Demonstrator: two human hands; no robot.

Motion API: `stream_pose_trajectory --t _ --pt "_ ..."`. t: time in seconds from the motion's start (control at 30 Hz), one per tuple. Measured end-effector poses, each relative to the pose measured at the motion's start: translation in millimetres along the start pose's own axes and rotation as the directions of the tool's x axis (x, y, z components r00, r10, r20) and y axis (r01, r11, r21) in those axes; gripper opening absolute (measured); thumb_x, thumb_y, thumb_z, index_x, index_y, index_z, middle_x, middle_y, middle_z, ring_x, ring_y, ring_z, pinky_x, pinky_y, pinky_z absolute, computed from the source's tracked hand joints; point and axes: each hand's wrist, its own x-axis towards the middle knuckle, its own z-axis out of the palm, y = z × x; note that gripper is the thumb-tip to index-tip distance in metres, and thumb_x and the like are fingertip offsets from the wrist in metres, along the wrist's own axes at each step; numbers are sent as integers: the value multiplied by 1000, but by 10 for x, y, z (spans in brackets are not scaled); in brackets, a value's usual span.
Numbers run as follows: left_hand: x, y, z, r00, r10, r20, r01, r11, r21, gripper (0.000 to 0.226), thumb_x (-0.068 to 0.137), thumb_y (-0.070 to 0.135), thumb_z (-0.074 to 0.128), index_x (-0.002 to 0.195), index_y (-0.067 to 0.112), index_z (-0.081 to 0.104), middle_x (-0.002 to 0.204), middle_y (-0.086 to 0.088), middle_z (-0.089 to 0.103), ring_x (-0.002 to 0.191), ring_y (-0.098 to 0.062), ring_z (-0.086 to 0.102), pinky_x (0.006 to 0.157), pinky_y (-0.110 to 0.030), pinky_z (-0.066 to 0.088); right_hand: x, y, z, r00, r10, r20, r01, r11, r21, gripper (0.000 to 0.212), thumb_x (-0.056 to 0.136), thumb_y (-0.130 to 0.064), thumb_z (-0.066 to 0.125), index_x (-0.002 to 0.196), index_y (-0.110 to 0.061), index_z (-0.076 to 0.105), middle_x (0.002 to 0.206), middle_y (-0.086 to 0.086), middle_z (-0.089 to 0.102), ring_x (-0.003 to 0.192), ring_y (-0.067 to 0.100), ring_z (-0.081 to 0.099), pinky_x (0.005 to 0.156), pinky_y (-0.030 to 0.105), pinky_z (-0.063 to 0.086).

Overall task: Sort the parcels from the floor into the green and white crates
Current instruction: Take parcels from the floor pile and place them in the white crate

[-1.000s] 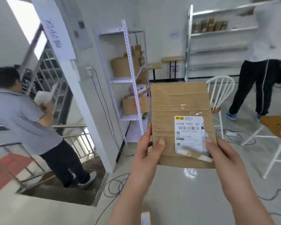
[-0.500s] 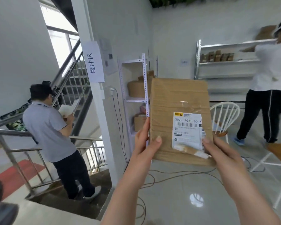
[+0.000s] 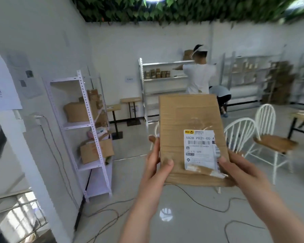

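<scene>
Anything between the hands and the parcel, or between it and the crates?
No: the left hand and right hand grip the parcel. No crate is in view; cables lie on the floor ahead.

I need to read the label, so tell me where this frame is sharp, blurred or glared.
Head view: parcel and label are sharp, the top code line readable, the small print not; the far right shelves smear with motion blur; a glare spot lies on the floor; the wide lens bends the left rack.
</scene>
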Motion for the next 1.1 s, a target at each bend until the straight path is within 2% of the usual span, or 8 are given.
stream_pose_trajectory --t 0.1,0.2,0.3,0.43,0.57,0.73,0.93,1.1 --pt "121 -79 365 986 -20 165 30 998 -63 62 66 55 71 121 68 45 140 28 41 123 12 45 83 -7 46 -193 -34 -394 989 19 -145 -24 999 -38 46 61 -59 62 106 -56 64 104 -20 71 99 -1 66 86 27 52" --pt "262 -75 747 939 -61 339 111 985 -130 63 63 56 70 118 71 44 140 29 41 126 6 46 88 -16 47 -479 -166 -699 976 40 -213 -61 993 -97 43 69 -54 59 112 -57 60 110 -19 70 103 -1 64 88 15 49" --pt "222 -106 1259 855 -75 513 193 965 -180 61 68 52 73 120 70 44 143 22 43 129 -2 46 103 -34 41 -866 -293 -1041 941 56 -333 -119 978 -172 40 81 -52 62 121 -51 57 116 -19 67 111 1 61 107 34 38" --pt "-124 -146 2000 713 -40 700 286 928 -239 59 75 41 74 122 64 47 140 20 48 125 -3 51 97 -30 42 -1591 -440 -1456 849 52 -527 -206 949 -239 35 90 -39 57 124 -48 56 116 -17 67 111 4 62 110 41 34" --pt "-705 -25 2743 551 11 835 357 901 -247 56 76 38 64 123 63 48 142 20 46 128 -2 48 107 -37 37 -2518 -637 -1750 691 52 -721 -307 924 -228 33 92 -30 55 119 -48 60 116 -14 68 107 6 64 108 43 37" --pt "-1716 328 3593 310 89 947 452 862 -229 60 70 45 67 124 64 46 140 24 47 126 1 48 108 -39 36 -3786 -959 -1912 437 -9 -899 -406 890 -207 35 95 -25 53 125 -43 57 114 -13 69 107 9 65 108 44 38" --pt "-3264 1007 4255 42 210 977 536 820 -200 69 61 51 69 125 63 46 140 17 48 125 -5 51 106 -41 39 -5406 -1439 -1849 177 -78 -981 -407 902 -145 47 80 -40 59 126 -38 57 116 -10 69 108 15 65 105 45 42" --pt "-4512 1497 4521 -125 318 940 594 783 -186 66 64 50 67 125 62 47 137 16 52 123 -5 53 107 -42 39 -6648 -1742 -1736 26 -126 -992 -456 881 -123 48 76 -45 62 123 -38 59 117 -13 68 107 11 65 101 38 44"
